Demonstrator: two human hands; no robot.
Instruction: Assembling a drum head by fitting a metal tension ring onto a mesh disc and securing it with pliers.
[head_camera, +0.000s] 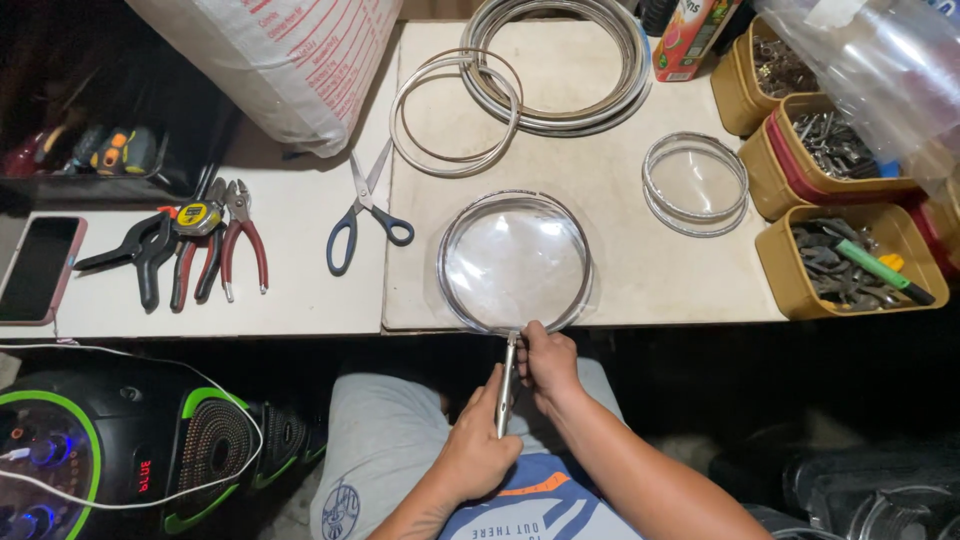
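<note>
Both hands clamp slim metal pliers on round clear-domed metal ring; left hand wraps handles, right hand pinches near the jaws; ring looks light, thin, bendable—hold by the rim.

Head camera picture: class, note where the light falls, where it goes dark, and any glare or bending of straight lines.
Head view: the white table is brightly and evenly lit; the clear round lens shows soft glare; below the table edge the scene drops into deep shadow, though both hands, the left hand and the right hand, stay sharp on the metal handle; the table edges bow, a wide-angle effect.
</note>
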